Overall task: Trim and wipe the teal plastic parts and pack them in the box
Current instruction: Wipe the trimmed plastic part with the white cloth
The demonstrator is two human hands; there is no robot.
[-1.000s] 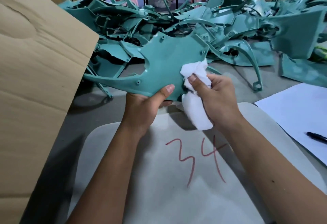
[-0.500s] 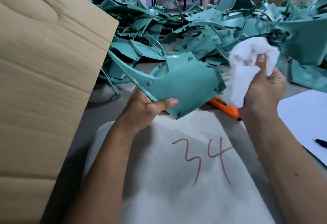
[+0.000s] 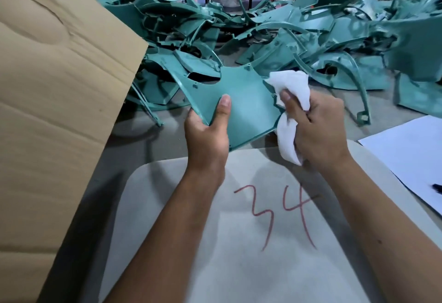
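Above the grey pad (image 3: 239,266), teal panel (image 3: 246,101) is held up: left hand (image 3: 208,135) pinches its near edge, thumb on top; right hand (image 3: 318,130) bunches white cloth (image 3: 294,92) against its right edge. Smooth, thin plastic; one-edge pinch could slip under wiping. Teal pile (image 3: 287,39) behind, cardboard box (image 3: 47,87) left.

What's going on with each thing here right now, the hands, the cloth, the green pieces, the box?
left hand: grips the held teal part, thumb on its face
right hand: grips the white cloth
teal part: held up off the table, cloth at its right edge
white cloth: bunched, touching the part
pile of teal parts: loose, heaped on the table
cardboard box: flap raised at left, inside hidden
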